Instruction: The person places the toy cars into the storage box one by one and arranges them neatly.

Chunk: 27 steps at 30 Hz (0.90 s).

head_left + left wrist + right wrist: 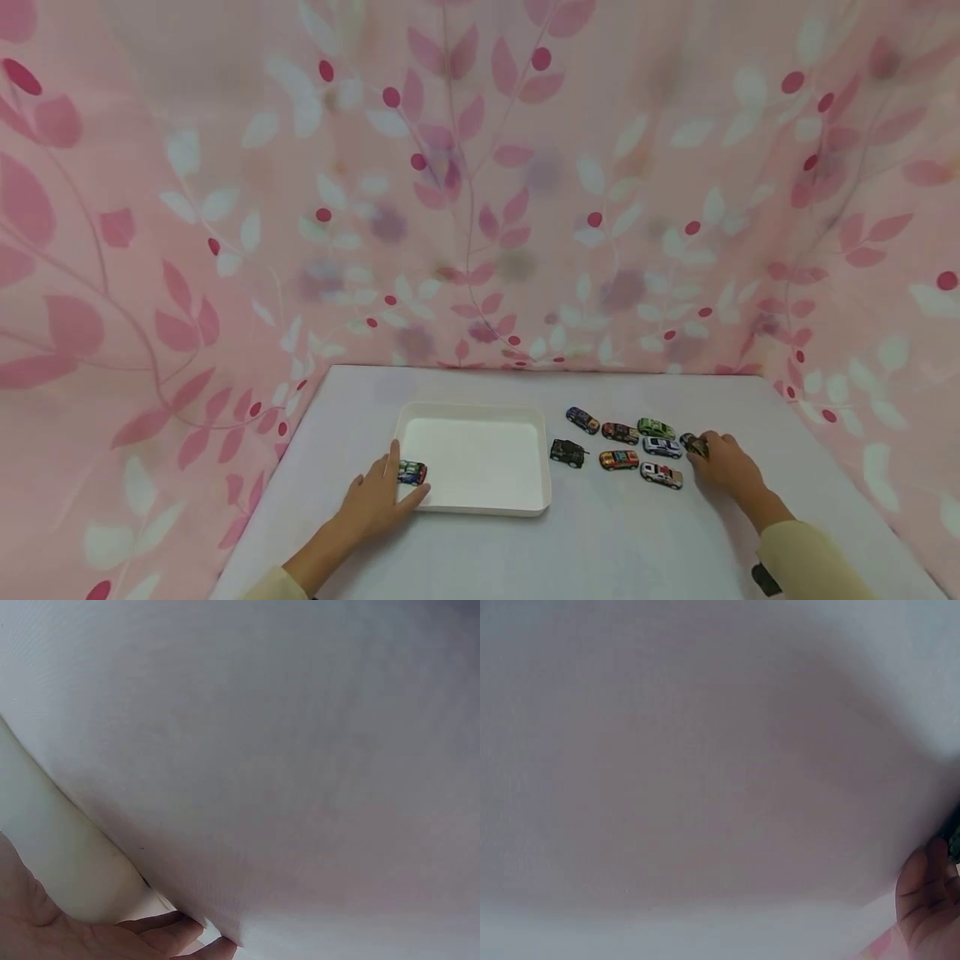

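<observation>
The left hand point(378, 500) is pinching a blue toy car point(412, 472) at the white tray's point(480, 507) left edge; the right hand point(722, 462) is apparently grasping a dark car point(693, 444) near the table's point(600, 550) right edge.

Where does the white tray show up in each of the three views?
Head: the white tray lies low and centre on the white table; the left hand holds a toy car at its near left corner.
Left wrist: its pale wall fills the lower left, beside that hand's fingers.
Right wrist: not in it.
Shared landmark: the white table.
</observation>
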Motion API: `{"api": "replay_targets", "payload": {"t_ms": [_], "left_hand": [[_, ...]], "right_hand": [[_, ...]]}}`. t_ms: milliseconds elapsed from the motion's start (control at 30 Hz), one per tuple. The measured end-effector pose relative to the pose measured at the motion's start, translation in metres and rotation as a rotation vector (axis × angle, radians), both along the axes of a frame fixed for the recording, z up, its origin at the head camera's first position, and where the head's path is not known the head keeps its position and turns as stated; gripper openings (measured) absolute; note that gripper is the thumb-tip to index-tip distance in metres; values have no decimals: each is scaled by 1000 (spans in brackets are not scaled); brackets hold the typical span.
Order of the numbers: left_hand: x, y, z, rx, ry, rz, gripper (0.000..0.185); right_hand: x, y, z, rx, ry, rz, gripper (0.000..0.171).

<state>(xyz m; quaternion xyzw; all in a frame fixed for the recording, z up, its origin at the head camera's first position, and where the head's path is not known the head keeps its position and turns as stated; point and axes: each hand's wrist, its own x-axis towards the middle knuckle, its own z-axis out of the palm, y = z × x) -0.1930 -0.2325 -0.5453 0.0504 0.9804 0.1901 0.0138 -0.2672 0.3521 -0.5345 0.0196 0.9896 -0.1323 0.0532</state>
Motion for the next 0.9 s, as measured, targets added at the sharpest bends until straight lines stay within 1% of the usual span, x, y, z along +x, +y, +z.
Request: {"api": "replay_targets", "payload": {"t_ms": [100,200,333,400,467,567,700,800,900], "left_hand": [[4,1,-3,9,-15,4,106],[3,1,-2,14,2,9,106],[3,-1,-4,7,12,18,106],[3,-2,-7,6,14,21,106],[5,-2,-10,3,23,21,106],[8,-2,-13,5,34,19,105],[9,-2,-7,16,34,10,105],[8,-1,-2,11,30,7,104],[7,-1,1,-2,9,8,104]], "right_hand": [[3,0,-2,15,-5,-2,56],[3,0,-3,16,15,-4,55],[4,-3,-3,9,-1,3,57],[3,-3,-4,9,-9,3,57],[6,-2,-6,11,-20,6,57],[8,-2,-8,7,-18,7,52],[7,-4,-4,1,-21,0,48],[4,-7,2,-2,-17,-9,49],[2,-8,8,-14,-11,-22,53]]}}
